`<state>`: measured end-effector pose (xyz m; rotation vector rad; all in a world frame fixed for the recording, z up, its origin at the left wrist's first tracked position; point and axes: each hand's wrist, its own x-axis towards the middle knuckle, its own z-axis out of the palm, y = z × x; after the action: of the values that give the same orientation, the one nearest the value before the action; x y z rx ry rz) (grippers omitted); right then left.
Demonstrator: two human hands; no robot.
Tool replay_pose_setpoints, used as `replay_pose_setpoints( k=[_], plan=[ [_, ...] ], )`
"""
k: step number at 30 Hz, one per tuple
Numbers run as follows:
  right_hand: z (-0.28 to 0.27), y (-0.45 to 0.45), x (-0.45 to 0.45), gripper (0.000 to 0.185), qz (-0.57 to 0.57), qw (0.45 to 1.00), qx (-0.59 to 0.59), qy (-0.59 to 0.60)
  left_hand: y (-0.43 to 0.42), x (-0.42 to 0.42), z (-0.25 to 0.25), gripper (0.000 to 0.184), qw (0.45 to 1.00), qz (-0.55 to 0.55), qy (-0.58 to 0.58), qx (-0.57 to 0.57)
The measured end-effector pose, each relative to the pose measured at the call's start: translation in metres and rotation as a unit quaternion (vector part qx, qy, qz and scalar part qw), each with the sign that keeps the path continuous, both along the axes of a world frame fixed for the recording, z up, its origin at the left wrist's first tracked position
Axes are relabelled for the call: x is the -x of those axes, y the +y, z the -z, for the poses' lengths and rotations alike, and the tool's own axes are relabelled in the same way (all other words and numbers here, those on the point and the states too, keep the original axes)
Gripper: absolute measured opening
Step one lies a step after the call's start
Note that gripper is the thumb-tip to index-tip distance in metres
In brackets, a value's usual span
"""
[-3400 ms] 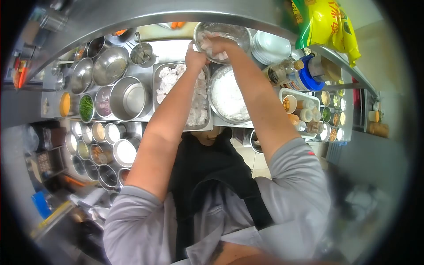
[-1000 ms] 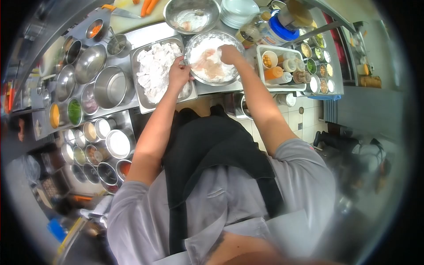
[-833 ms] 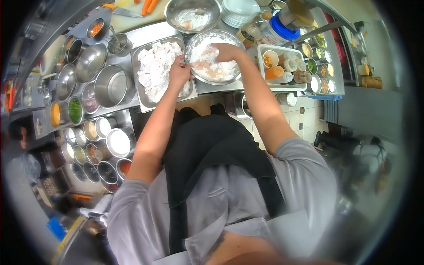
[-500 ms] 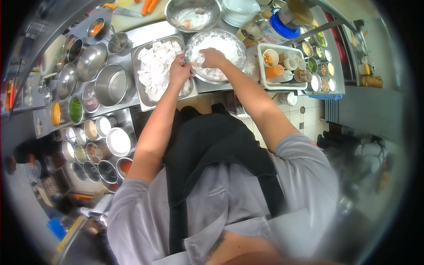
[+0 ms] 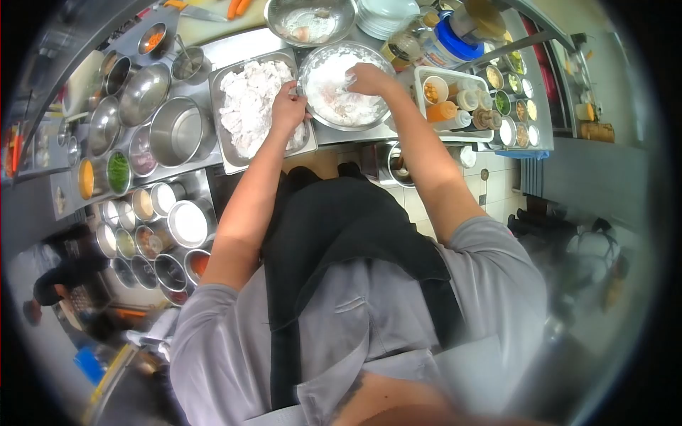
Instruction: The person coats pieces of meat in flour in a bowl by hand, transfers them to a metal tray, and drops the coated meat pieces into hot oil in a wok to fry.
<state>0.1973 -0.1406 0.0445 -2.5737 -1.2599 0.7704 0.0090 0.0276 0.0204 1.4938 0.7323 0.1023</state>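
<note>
My left hand (image 5: 290,106) grips the left rim of a steel bowl (image 5: 343,126) that holds white powder (image 5: 330,71) with pinkish pieces in it. Over the right part of this bowl is my right hand (image 5: 369,79), its fingers bent down to the powder; what they hold, if anything, I cannot make out. A steel tray (image 5: 233,165) of white-coated pieces (image 5: 249,106) lies left of the bowl, partly behind my left hand. Behind the bowl, a second steel bowl (image 5: 344,35) contains a little powder and a pinkish piece.
Steel pots and bowls (image 5: 177,131) crowd the counter's left side. White plates (image 5: 383,18), a blue-lidded jar (image 5: 458,42) and a bin of bottles (image 5: 455,138) are at the right. A knife (image 5: 202,13) lies on the board. Another person (image 5: 67,277) is at the far left.
Since the earliest frame, my hands have moved from the back bowl to the powder bowl. Most recently my right hand has shifted rightward within it; my left hand stays at the rim.
</note>
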Motion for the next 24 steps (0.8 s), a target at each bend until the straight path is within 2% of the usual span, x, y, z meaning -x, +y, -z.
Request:
replay_pose_setpoints(
  k=[1, 4, 5, 7, 8, 10, 11, 13, 14, 17, 20, 24],
  plan=[
    [0.004, -0.004, 0.003, 0.072, -0.001, 1.0, 0.0, 0.001, 0.001, 0.0, 0.0, 0.047, 1.0, -0.001, 0.001, 0.0],
    [0.026, -0.016, 0.014, 0.096, -0.028, 0.997, -0.022, 0.072, 0.002, 0.0, 0.001, 0.048, 1.0, 0.009, 0.001, 0.004],
    [0.062, -0.017, 0.017, 0.099, -0.054, 0.998, -0.028, 0.021, 0.001, 0.0, 0.002, 0.048, 1.0, 0.005, -0.001, 0.005],
    [0.015, -0.003, 0.048, 0.091, 0.001, 0.998, 0.064, -0.01, 0.001, -0.002, 0.002, 0.049, 1.0, 0.003, -0.004, 0.006],
    [0.02, -0.003, 0.043, 0.091, 0.001, 0.998, 0.064, -0.011, 0.001, -0.002, 0.001, 0.049, 1.0, 0.006, -0.001, -0.001],
    [0.03, 0.0, 0.032, 0.076, -0.008, 0.999, 0.019, -0.037, 0.002, -0.001, 0.0, 0.049, 1.0, 0.008, 0.003, -0.009],
    [0.034, -0.001, 0.027, 0.076, -0.008, 0.999, 0.019, -0.037, 0.002, -0.001, -0.001, 0.049, 1.0, 0.006, 0.004, -0.001],
    [0.017, 0.002, 0.021, 0.064, 0.025, 0.995, -0.038, -0.092, 0.002, -0.004, -0.001, 0.049, 1.0, 0.003, 0.003, 0.007],
    [0.007, 0.004, 0.014, 0.061, 0.021, 0.997, -0.042, -0.068, 0.001, -0.004, -0.001, 0.049, 1.0, 0.002, 0.006, 0.004],
    [0.0, 0.007, -0.008, 0.06, -0.004, 0.998, -0.061, -0.022, 0.001, -0.002, 0.001, 0.049, 1.0, 0.0, 0.008, 0.005],
    [-0.044, 0.014, 0.002, 0.058, 0.01, 0.998, -0.05, -0.043, 0.002, -0.003, 0.003, 0.05, 1.0, 0.0, 0.005, 0.009],
    [-0.046, 0.015, -0.003, 0.06, -0.014, 0.998, -0.038, -0.049, 0.002, -0.002, 0.002, 0.051, 1.0, -0.003, 0.007, 0.015]
  ],
)
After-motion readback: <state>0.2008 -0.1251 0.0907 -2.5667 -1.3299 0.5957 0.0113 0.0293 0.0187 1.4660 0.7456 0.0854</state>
